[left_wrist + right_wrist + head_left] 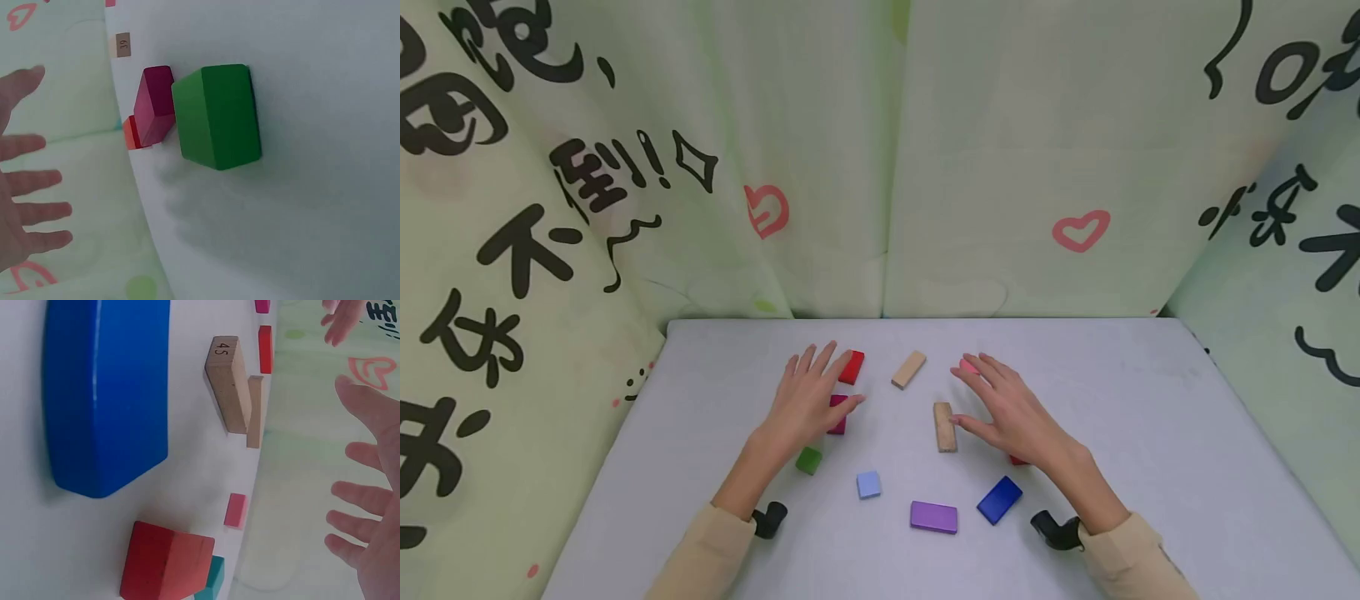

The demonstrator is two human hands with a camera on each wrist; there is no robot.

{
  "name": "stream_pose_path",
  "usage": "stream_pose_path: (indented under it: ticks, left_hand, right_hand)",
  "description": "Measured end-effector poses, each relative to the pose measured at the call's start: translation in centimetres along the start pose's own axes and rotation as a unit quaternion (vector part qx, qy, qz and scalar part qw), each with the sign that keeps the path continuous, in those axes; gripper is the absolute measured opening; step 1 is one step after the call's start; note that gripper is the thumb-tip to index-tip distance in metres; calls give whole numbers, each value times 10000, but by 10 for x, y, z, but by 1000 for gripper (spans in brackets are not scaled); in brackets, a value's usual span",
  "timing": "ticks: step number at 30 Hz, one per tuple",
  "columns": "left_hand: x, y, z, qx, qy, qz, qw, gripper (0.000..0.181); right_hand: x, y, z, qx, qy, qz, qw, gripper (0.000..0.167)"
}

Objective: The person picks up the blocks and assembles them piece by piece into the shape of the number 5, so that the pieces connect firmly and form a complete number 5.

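Observation:
Above the left part of the table, my left hand [808, 402] hovers with fingers spread and holds nothing. Near it lie a red block [852, 367], a partly covered magenta block [837, 427] and a green block [808, 461]. My right hand [1017, 417] is also spread and grips nothing, over the right part. Around it are a wooden block [945, 427], a pink block [968, 366], a second red block [165, 562] and a teal block [217, 578], which the hand hides in the head view. A blue block [999, 500] lies nearer the front.
A second wooden block [909, 369] lies between the hands towards the back. Light blue [868, 485] and purple [934, 517] blocks sit nearer the front of the white table [1150, 467]. Printed curtains [1000, 167] stand behind and at both sides.

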State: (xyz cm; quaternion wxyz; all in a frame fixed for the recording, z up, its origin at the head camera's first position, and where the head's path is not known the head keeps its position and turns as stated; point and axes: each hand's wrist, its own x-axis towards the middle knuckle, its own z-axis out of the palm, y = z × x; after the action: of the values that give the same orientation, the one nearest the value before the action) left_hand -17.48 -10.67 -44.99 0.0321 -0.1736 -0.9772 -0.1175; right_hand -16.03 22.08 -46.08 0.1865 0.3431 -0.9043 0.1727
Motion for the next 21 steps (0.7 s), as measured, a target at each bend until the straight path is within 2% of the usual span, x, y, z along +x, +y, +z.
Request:
stream_pose_path:
  ticks: [6, 12, 16, 21]
  left_hand:
    - [17, 5, 7, -618, -28, -398, 9973, 64]
    - [42, 8, 18, -1354, -250, -1017, 9852, 50]
    - [54, 6, 23, -1436, -175, -1285, 9811, 47]
    - [67, 3, 27, -1611, -147, -1354, 9775, 32]
  right_hand:
    - [0, 2, 3, -20, -34, -4, 10000, 69]
    - [-1, 3, 5, -55, -70, -15, 10000, 67]
    - [-1, 2, 8, -93, -113, -44, 9999, 65]
    - [-2, 1, 8, -104, -147, -13, 9998, 63]
